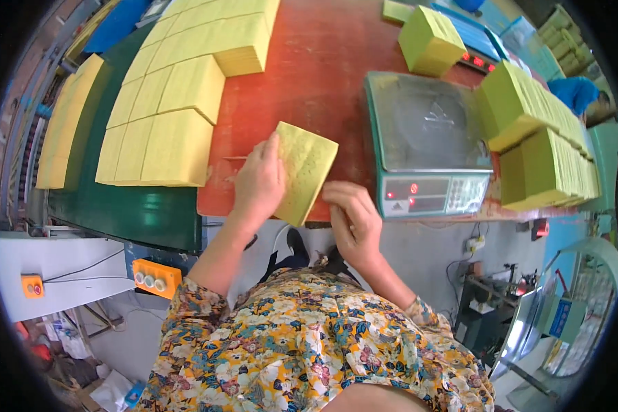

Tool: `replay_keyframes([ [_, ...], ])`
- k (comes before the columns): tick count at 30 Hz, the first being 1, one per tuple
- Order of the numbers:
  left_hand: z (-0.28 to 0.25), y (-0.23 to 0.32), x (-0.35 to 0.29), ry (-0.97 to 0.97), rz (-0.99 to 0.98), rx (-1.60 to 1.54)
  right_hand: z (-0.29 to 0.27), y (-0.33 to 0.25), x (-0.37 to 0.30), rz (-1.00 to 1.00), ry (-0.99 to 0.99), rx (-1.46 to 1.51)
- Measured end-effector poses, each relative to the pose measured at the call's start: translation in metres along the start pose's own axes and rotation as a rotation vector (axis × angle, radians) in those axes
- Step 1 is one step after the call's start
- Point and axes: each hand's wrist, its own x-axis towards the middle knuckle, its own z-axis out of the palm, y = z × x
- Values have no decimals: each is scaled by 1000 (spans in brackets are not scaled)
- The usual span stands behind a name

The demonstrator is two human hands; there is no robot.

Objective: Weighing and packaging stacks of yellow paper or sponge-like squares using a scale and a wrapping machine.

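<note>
A stack of yellow paper sheets [305,165] is held tilted above the near edge of the red tabletop [302,62]. My left hand [259,177] grips its left side, the thumb lying along the upper edge. At the stack's lower right edge is my right hand [353,220], its fingers curled inward. Whether it touches the paper or holds anything small, I cannot make out. Just right of that hand stands a digital scale [426,123] with a dark flat pan and a lit red display.
Rows of yellow paper stacks [178,147] fill the left side, beside a green surface [130,213]. More paper blocks [549,168] stand right of the scale, and one [429,41] behind it. An orange button box [156,278] sits below the table's left edge. Another person [577,93] is at the far right.
</note>
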Motion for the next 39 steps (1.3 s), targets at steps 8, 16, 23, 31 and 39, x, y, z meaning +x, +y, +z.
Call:
replay_keyframes([
  [8,4,47,-43,-39,63,-3,4,75,-110,1069,-184,1303],
  [16,-17,25,-65,29,-354,-514,-20,28,-77,881,-371,1224],
  [23,26,51,-26,29,-405,-1452,-87,-12,-6,-18,-43,288],
  [31,97,192,112,-203,-385,-1939,-195,-1,101,-129,352,-287],
  [39,127,224,120,-378,-835,-2167,-221,46,153,58,256,-596],
])
